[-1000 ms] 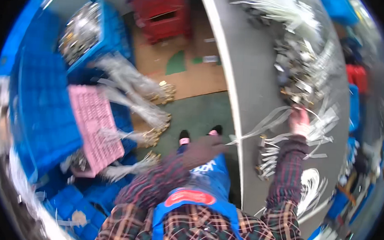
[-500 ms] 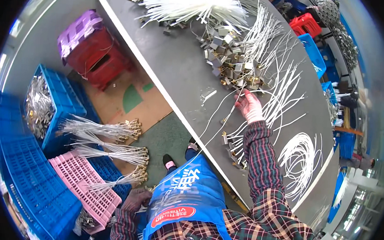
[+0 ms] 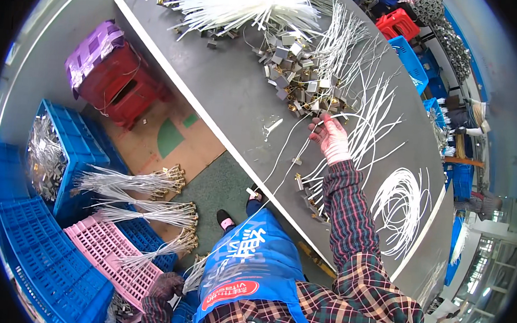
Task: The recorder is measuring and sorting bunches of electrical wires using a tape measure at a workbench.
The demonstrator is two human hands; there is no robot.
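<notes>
My right hand [image 3: 331, 141] is over the grey table at the near edge of a pile of small grey blocks with white wires [image 3: 298, 70]. Its thumb and fingertips are pinched around a thin white wire [image 3: 287, 144], which trails down over the table edge towards my apron. Loose white wires [image 3: 377, 124] fan out beside the hand. Low on the left, my left hand [image 3: 167, 285], dark and bent, is next to the pink crate [image 3: 113, 253] and a bundle of white wires [image 3: 194, 274]. Its fingers look curled, and what they hold, if anything, does not show.
A coil of white cable [image 3: 399, 213] lies right of my forearm. Far back is a large bunch of white wires [image 3: 249, 9]. Blue crates [image 3: 49, 250] stand at left, with brass-tipped wire bundles [image 3: 146, 182] across them. Behind is a red stool [image 3: 125, 90] with a purple cover.
My left hand has drawn away from my apron, left and down. The right hand stays at the pile's edge with the wire. The whole view has shifted slightly.
</notes>
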